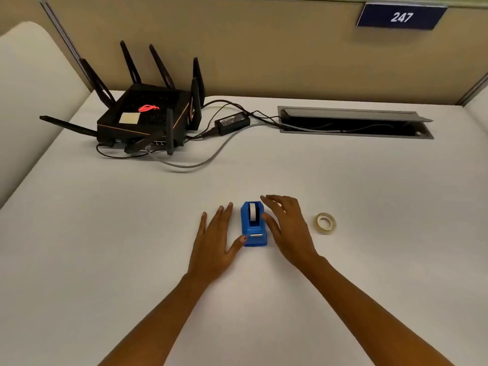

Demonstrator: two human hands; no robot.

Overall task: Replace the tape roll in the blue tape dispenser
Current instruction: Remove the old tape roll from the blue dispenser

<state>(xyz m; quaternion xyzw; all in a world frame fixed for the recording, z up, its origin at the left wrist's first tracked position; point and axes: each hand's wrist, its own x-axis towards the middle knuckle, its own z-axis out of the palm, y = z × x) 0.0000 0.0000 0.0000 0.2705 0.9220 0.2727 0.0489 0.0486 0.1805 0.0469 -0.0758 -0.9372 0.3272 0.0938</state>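
A small blue tape dispenser (254, 225) stands on the white desk (369, 260), with a white tape roll (252, 211) seated in its top slot. My left hand (216, 241) lies flat just left of it, fingers spread, the thumb tip touching its lower left corner. My right hand (287, 228) hovers on its right side with fingers apart, the thumb resting against the dispenser's side. A second, cream-coloured tape roll (325, 223) lies flat on the desk to the right of my right hand, untouched.
A black router (148, 120) with several antennas sits at the back left, beside a power adapter (232, 122) and loose cables (200, 159). An open cable tray (353, 122) is set into the desk at the back right. A partition wall stands behind.
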